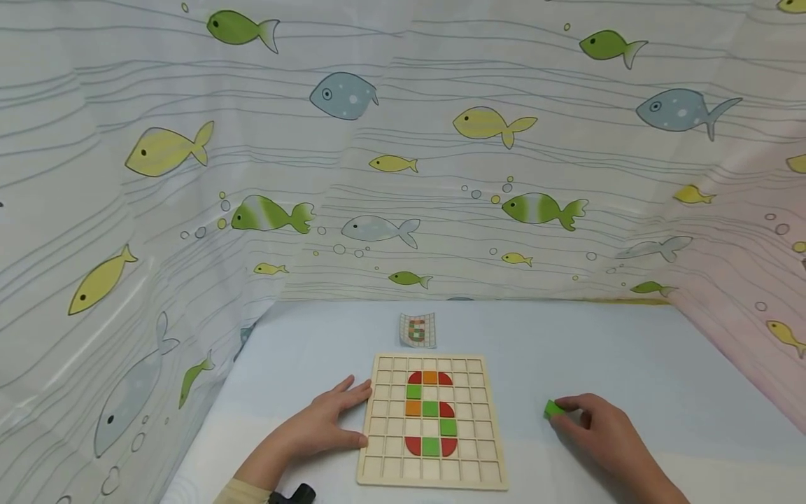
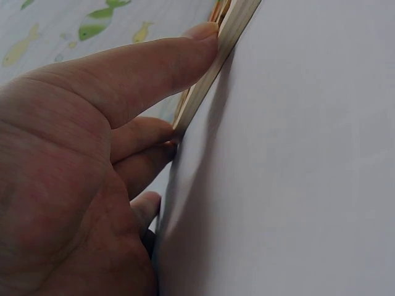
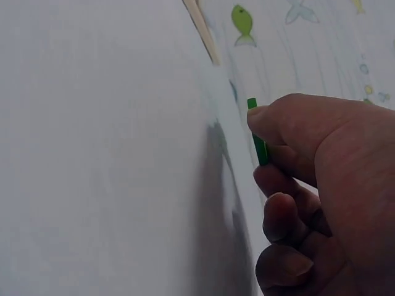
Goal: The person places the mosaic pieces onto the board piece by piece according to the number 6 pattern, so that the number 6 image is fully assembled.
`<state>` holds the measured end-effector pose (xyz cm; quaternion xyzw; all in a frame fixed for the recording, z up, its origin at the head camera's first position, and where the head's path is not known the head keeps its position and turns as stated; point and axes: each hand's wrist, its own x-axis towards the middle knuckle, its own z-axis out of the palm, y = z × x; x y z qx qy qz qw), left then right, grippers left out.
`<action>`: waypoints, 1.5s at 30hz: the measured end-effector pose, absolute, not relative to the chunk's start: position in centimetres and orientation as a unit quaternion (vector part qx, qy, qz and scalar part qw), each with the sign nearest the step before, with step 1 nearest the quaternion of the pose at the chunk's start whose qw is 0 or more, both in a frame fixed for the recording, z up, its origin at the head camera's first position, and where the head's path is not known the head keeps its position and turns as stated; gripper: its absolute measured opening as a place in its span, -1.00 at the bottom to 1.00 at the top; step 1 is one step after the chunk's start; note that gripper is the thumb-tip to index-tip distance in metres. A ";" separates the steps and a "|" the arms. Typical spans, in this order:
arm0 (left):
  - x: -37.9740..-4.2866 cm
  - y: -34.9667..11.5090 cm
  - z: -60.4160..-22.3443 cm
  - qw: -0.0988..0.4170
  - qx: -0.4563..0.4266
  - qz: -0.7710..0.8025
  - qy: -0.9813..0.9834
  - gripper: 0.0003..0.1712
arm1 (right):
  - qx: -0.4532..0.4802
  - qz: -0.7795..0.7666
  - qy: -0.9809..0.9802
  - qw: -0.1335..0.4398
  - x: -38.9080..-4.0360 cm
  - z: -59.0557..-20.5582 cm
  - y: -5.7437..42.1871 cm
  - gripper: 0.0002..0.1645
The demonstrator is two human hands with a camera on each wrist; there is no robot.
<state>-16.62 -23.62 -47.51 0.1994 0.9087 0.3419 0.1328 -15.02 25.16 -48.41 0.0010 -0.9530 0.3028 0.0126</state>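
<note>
A wooden grid board [image 1: 432, 483] lies on the table with red, orange and green tiles in its cells, laid out in a curving figure. My left hand [image 1: 324, 422] rests at the board's left edge. Its thumb and fingertips touch the side of the frame, as the left wrist view also shows. To the right of the board, my right hand [image 1: 601, 428] pinches a green square tile [image 1: 551, 409] between thumb and fingers. Seen edge-on in the right wrist view, the green tile [image 3: 260, 148] is thin and held off the table, its other fingers curled below.
Behind the board lies a small pattern card [image 1: 417, 330] printed with a similar coloured figure. The white table [image 1: 535, 350] is bordered by a fish-print curtain [image 1: 441, 210] at the back and sides. A black object [image 1: 302, 494] shows by my left wrist.
</note>
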 end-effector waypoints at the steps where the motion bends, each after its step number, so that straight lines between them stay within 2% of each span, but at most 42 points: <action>1: -16.6 -23.6 -47.5 0.133 0.199 0.343 0.909 0.05 | 0.008 0.303 -0.953 0.018 -15.0 -48.4 24.8 -0.55; 6: -16.7 -23.7 -47.5 0.132 0.199 0.339 0.910 0.04 | 0.036 0.302 -0.952 0.040 -15.1 -48.1 23.3 -0.68; 26: -16.7 -23.8 -47.7 0.135 0.197 0.336 0.911 0.02 | 0.070 0.365 -0.928 0.029 -14.4 -48.0 18.4 -0.74; 36: -16.9 -23.7 -47.8 0.132 0.199 0.335 0.911 0.02 | 0.179 0.367 -0.912 0.040 -14.3 -48.0 16.0 -0.75; 45: -16.8 -23.8 -48.0 0.137 0.194 0.341 0.910 0.05 | 0.248 0.371 -0.895 0.000 -14.6 -47.4 13.3 -0.75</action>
